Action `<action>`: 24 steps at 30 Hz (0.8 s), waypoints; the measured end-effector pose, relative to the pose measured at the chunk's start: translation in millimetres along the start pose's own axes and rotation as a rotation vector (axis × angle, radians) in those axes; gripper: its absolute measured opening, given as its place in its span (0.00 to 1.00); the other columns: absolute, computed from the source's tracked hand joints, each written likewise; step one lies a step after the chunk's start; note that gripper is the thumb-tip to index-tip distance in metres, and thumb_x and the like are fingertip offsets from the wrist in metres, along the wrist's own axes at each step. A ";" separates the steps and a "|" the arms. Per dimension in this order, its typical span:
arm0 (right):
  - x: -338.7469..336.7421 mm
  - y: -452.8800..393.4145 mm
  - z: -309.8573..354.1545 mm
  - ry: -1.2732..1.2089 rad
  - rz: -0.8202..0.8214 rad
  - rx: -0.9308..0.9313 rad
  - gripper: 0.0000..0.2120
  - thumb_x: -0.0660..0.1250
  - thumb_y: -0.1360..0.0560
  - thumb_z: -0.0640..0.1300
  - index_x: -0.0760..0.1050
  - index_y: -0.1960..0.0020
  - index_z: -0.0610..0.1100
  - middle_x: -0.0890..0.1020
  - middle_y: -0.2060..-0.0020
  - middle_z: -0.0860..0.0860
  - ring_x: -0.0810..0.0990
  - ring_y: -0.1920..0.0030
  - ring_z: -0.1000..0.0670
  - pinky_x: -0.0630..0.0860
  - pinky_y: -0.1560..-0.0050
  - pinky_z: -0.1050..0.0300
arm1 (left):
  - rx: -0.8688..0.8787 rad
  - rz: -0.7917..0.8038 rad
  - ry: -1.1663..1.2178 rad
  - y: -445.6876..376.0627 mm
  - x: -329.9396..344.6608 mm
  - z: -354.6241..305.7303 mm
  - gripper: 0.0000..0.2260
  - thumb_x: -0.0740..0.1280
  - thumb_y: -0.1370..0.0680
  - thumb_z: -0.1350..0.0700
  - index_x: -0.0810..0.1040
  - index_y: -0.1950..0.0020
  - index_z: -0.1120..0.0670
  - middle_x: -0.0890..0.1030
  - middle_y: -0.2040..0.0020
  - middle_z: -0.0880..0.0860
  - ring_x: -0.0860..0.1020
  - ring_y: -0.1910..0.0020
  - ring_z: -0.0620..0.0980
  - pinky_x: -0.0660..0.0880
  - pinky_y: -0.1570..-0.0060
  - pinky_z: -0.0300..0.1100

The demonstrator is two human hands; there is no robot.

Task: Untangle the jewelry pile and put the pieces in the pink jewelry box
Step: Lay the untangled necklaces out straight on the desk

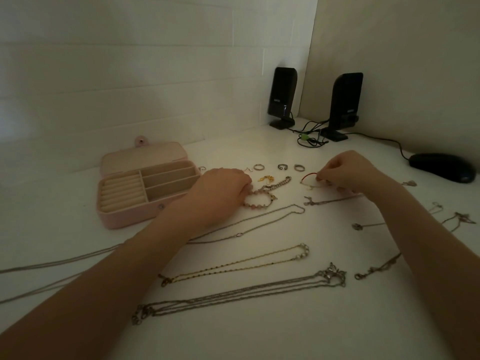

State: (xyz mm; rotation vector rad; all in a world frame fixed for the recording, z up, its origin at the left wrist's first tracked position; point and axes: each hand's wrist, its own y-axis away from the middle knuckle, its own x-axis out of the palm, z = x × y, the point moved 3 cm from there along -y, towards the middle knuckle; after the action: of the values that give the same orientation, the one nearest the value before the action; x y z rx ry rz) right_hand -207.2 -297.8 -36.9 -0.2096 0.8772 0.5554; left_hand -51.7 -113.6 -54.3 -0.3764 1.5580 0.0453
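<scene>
Now the pink jewelry box [145, 188] sits open on the bench [259, 333], compartments bare. Left hand [220, 193] fingers curl onto a pink bead bracelet [258, 200]; right hand [348, 172] pinches a red cord [307, 175].

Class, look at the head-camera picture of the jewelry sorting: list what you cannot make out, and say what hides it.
- Left hand fingertips on the pink beaded bracelet: hidden by the hand's own back.
- Long silver chains: cut off by the left edge.
- Brand lettering on the two black speakers: too small and dark.
- What the thin red cord, pinched by the right hand, carries: too small.
</scene>
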 end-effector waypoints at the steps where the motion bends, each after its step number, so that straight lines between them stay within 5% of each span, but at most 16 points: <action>1: 1.4 -2.6 -1.2 0.007 -0.026 -0.015 0.06 0.69 0.26 0.44 0.80 0.53 0.41 0.79 0.62 0.48 0.74 0.64 0.52 0.70 0.64 0.59 | 0.000 0.015 -0.032 0.2 0.7 -0.3 0.17 0.50 0.17 0.51 0.75 0.41 0.53 0.78 0.43 0.50 0.75 0.44 0.50 0.63 0.38 0.43; 5: 3.7 -3.5 -0.4 0.240 -0.131 -0.086 0.08 0.66 0.24 0.44 0.79 0.47 0.42 0.80 0.50 0.46 0.76 0.51 0.48 0.73 0.49 0.53 | -0.037 0.070 -0.067 1.1 -0.6 1.1 0.17 0.49 0.17 0.49 0.73 0.36 0.50 0.77 0.38 0.49 0.73 0.37 0.47 0.52 0.29 0.46; 8: 6.8 4.7 13.9 0.286 -0.239 -0.264 0.12 0.59 0.21 0.40 0.77 0.43 0.49 0.76 0.38 0.46 0.75 0.43 0.47 0.73 0.42 0.49 | -0.074 0.044 -0.104 -0.3 -10.4 8.9 0.18 0.54 0.20 0.60 0.68 0.31 0.49 0.72 0.32 0.49 0.69 0.33 0.47 0.50 0.28 0.45; 13: 43.6 16.7 45.5 0.351 -0.012 -0.573 0.23 0.53 0.21 0.35 0.74 0.36 0.58 0.75 0.34 0.50 0.72 0.35 0.47 0.65 0.32 0.50 | -0.171 0.066 -0.195 1.7 -20.1 29.6 0.21 0.53 0.21 0.65 0.69 0.32 0.50 0.73 0.33 0.50 0.69 0.33 0.48 0.50 0.28 0.46; 16: 59.1 13.4 42.7 0.490 0.061 -0.550 0.26 0.52 0.21 0.35 0.69 0.32 0.60 0.73 0.33 0.50 0.68 0.32 0.45 0.61 0.31 0.51 | -0.185 0.101 -0.176 2.8 -14.4 34.1 0.21 0.52 0.21 0.65 0.71 0.33 0.49 0.73 0.33 0.50 0.69 0.34 0.49 0.54 0.29 0.48; 19: 59.8 18.0 41.3 0.369 0.122 -0.540 0.28 0.51 0.21 0.33 0.64 0.28 0.59 0.69 0.29 0.52 0.66 0.29 0.48 0.61 0.30 0.55 | -0.150 0.128 -0.116 2.3 -7.1 31.8 0.23 0.51 0.21 0.65 0.67 0.30 0.45 0.70 0.30 0.48 0.68 0.32 0.49 0.58 0.30 0.49; 24: 52.6 14.7 41.0 0.407 -0.008 -0.496 0.31 0.52 0.22 0.31 0.57 0.25 0.56 0.69 0.30 0.50 0.64 0.28 0.50 0.51 0.25 0.48 | -0.229 0.046 -0.066 4.2 -15.6 38.3 0.22 0.52 0.21 0.63 0.63 0.29 0.46 0.75 0.35 0.48 0.70 0.34 0.52 0.55 0.30 0.54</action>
State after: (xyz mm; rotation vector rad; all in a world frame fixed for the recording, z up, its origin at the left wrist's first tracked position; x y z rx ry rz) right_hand -160.9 -249.7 -51.1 -0.7974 1.1196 0.7317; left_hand -16.2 -96.3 -41.1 -0.5144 1.5002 0.2711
